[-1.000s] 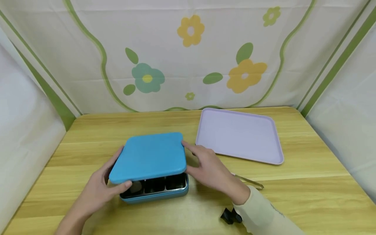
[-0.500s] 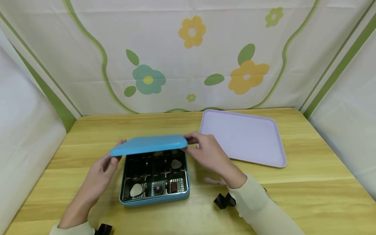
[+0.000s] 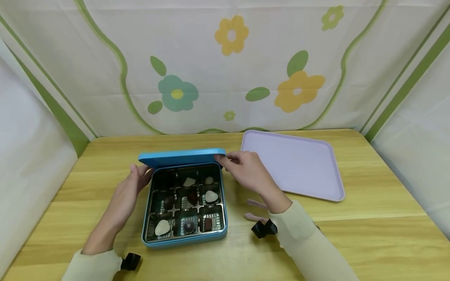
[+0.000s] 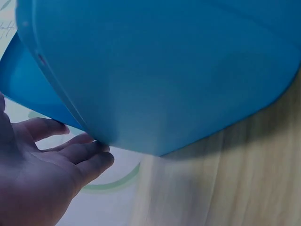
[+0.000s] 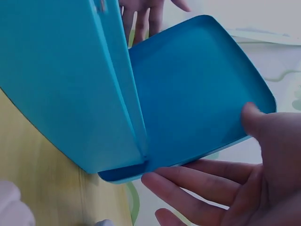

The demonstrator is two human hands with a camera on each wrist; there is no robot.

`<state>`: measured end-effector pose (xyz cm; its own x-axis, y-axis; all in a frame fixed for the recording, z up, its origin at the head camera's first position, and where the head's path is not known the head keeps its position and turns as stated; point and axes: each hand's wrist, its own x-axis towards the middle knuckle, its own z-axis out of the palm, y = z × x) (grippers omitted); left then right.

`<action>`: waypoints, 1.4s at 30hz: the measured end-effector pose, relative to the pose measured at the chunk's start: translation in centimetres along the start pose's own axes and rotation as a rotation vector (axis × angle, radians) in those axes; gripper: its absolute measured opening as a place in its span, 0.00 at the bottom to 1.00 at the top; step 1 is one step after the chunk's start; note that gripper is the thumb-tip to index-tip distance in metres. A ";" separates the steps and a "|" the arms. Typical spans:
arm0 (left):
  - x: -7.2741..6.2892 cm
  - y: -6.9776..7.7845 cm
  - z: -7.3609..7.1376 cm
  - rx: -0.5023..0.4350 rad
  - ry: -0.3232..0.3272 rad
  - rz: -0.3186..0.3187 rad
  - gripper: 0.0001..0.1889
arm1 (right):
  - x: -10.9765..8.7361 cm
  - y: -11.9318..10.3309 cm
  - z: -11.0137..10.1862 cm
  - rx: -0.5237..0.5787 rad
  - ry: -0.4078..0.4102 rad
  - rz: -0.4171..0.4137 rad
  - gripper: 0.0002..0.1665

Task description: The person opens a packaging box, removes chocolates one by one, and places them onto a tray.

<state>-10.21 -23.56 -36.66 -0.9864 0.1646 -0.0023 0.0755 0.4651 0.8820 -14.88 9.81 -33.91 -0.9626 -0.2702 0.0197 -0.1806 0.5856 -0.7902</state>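
A blue tin box (image 3: 184,239) stands on the table with its hinged-looking lid (image 3: 183,157) tilted up at the back. Inside it, a divided tray (image 3: 171,210) bears small stone-like pieces, among them a white one (image 3: 163,227), a dark round one (image 3: 189,226) and a brown square one (image 3: 208,223). My right hand (image 3: 247,170) pinches the lid's right edge. In the right wrist view its thumb (image 5: 254,120) lies on the lid's inner face, with fingers outside. My left hand (image 3: 124,201) is at the lid's left end, its loosely extended fingers (image 4: 91,165) touching or close to the box corner.
A lilac tray (image 3: 299,166) lies at the back right. Beside my right forearm, two lilac tips (image 3: 256,217) of what look like tongs show; the rest is hidden under the sleeve. A flower-printed cloth (image 3: 211,78) hangs behind the table.
The lid has swung up and back, from covering most of the box to leaning behind it, and the compartments now show. Both hands have moved away from me with it; the left fingers have loosened.
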 end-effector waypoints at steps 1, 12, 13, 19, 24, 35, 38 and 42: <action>0.2 -0.1 0.0 0.004 0.000 -0.008 0.37 | 0.1 0.0 0.0 0.002 0.004 0.006 0.30; 1.5 -0.9 -0.3 0.022 0.012 -0.038 0.37 | 0.5 0.3 0.1 0.008 0.024 0.036 0.34; 1.6 -1.0 -0.3 0.025 0.010 -0.040 0.37 | 0.6 0.3 0.1 0.007 0.026 0.035 0.33; 2.0 -1.1 -0.8 0.028 0.008 -0.074 0.38 | 0.9 0.3 0.3 0.041 0.039 0.024 0.33; 2.3 -1.1 -0.7 0.008 0.028 -0.094 0.39 | 1.1 0.3 0.7 0.078 0.037 0.016 0.31; 4.1 -0.8 0.2 -0.017 0.161 -0.168 0.34 | 1.7 0.8 0.5 0.043 0.127 -0.007 0.21; 4.5 -0.7 0.1 -0.030 0.178 -0.164 0.33 | 2.0 0.7 0.5 0.042 0.139 -0.006 0.20; 4.5 -0.7 -0.2 -0.054 0.159 -0.189 0.34 | 2.0 0.9 0.8 0.047 0.138 0.000 0.18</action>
<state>-14.72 -23.30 -37.23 -0.9931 -0.0617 -0.0996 -0.1165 0.4268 0.8968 -16.80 9.16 -35.05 -0.9818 -0.1603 0.1016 -0.1742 0.5480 -0.8182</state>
